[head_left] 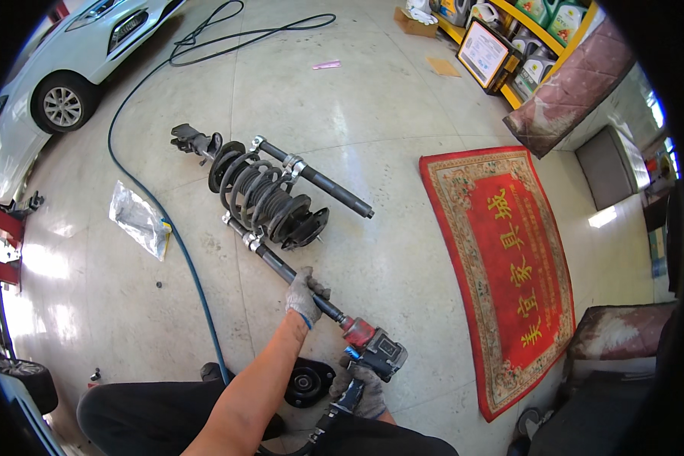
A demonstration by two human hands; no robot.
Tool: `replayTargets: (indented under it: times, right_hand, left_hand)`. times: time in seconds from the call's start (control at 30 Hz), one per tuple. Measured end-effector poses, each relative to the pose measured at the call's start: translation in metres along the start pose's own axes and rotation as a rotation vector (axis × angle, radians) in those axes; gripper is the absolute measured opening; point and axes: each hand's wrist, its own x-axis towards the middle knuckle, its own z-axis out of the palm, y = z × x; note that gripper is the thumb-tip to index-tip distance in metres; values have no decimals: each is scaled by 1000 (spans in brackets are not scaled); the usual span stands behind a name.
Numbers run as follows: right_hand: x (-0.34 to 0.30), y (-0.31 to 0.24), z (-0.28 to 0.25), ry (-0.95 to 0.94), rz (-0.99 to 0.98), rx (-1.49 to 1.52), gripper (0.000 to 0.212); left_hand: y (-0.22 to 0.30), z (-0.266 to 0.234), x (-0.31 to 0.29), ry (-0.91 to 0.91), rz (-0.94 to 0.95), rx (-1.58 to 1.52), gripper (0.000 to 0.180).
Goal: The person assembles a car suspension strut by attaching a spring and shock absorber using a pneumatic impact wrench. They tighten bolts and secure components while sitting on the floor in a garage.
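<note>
A shock absorber strut (197,142) with a black coil spring (242,186) lies slantwise on the floor ahead of me. Two spring compressors are clamped along its sides: a far one (330,188) and a near one (278,266). My left hand (305,296), in a grey work glove, is wrapped round the near compressor's shaft. At the end of that shaft sits a red and black impact wrench (380,352). My gloved right hand (368,389) grips its handle; whether a finger presses the trigger is hidden. A round black strut mount (309,382) lies between my legs.
A dark air hose (181,239) runs across the floor at left, beside a clear plastic bag (138,220). A red rug (501,266) spreads at right. Yellow shelves (543,30) with jugs and a framed certificate (484,52) stand far right. A white car (91,45) is far left.
</note>
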Motion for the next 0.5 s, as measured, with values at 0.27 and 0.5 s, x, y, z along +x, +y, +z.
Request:
replayTargets:
  times: [0.27,0.5]
  right_hand:
    - [-19,-22,-21,-8,-126,33,32]
    - [23,-91,-9,-181,-191,142,29]
  left_hand:
    - [7,-20,23,-120,-58,85,25]
    - [25,-41,7,-106,-27,139,19]
